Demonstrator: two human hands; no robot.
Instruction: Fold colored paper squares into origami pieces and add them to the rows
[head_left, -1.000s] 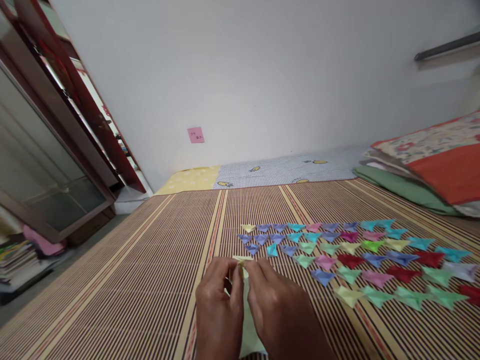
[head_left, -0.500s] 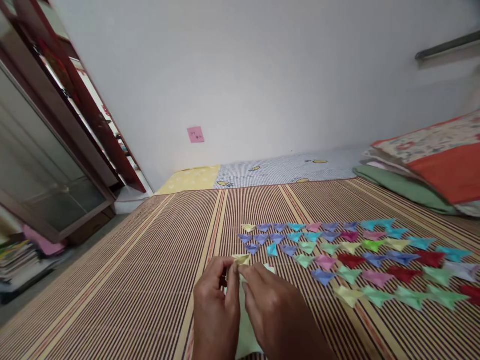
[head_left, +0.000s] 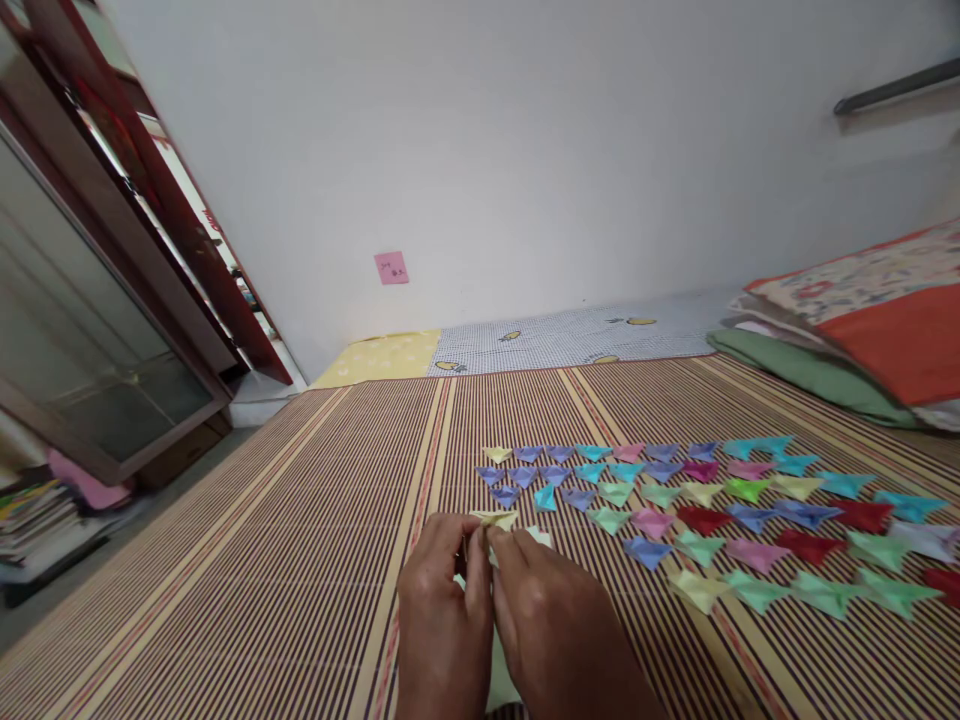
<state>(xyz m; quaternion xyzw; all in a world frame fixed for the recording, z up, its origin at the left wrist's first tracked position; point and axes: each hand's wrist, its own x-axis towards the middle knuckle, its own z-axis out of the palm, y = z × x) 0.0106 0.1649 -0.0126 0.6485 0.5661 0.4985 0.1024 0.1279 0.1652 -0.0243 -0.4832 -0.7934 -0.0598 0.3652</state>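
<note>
Between my fingertips is a small pale yellow folded paper (head_left: 496, 519), its pointed top edge showing above them. My left hand (head_left: 444, 605) pinches it from the left, and my right hand (head_left: 559, 620) pinches it from the right. The thumbs and fingers nearly meet, so the lower part of the fold is hidden. Beneath my hands lies a pale green sheet of paper (head_left: 503, 680), mostly covered by them. To the right, rows of folded paper shapes (head_left: 701, 550) in blue, green, pink, red and yellow rest on the striped mat (head_left: 300, 560).
Folded bedding (head_left: 885, 330) in orange, floral and green is piled at the right. A checked cloth (head_left: 570, 335) runs along the wall, where a pink note (head_left: 391, 268) is stuck. Books (head_left: 41, 525) and a glass-fronted cabinet (head_left: 112, 350) stand at the left.
Both hands have shifted slightly right and drawn closer together. More of the yellow paper's wide top edge now shows above the fingertips.
</note>
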